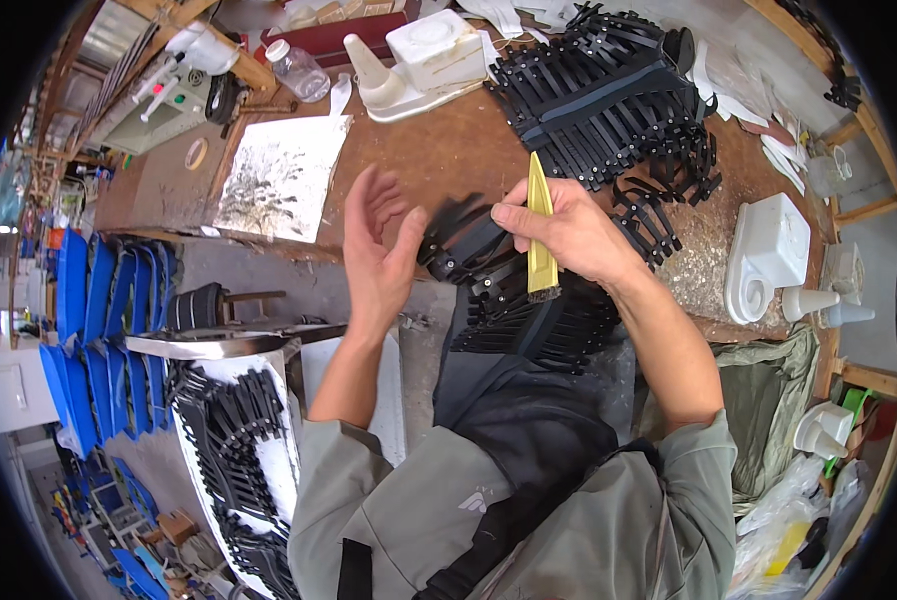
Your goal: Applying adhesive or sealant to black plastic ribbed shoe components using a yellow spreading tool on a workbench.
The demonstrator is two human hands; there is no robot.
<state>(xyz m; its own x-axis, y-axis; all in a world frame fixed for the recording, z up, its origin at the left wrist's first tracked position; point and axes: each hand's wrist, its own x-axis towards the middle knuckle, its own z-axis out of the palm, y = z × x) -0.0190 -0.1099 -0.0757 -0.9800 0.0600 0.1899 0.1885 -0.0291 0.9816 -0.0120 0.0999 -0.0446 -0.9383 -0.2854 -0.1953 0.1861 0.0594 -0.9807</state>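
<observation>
My right hand [569, 230] grips a flat yellow-handled brush [539, 225], held upright with its dark bristles pointing down. Black strap pieces [469, 240] with small round metal studs hang blurred beside its fingers; whether those fingers also pinch one, I cannot tell. To their left, my left hand [381, 255] is raised with its fingers spread and nothing in it, thumb close to the straps. More black strapped pieces [539, 330] lie across my lap below the brush. A large pile of the same pieces [599, 100] covers the far right of the brown table [409, 150].
A stained white sheet [284, 175] lies at the table's left. White glue pots [419, 60] [769, 255] stand at the back and right, near a clear jar [299, 72]. Left of me, a white tray [279, 400] holds black straps, with blue stacked bins [89, 330] beyond.
</observation>
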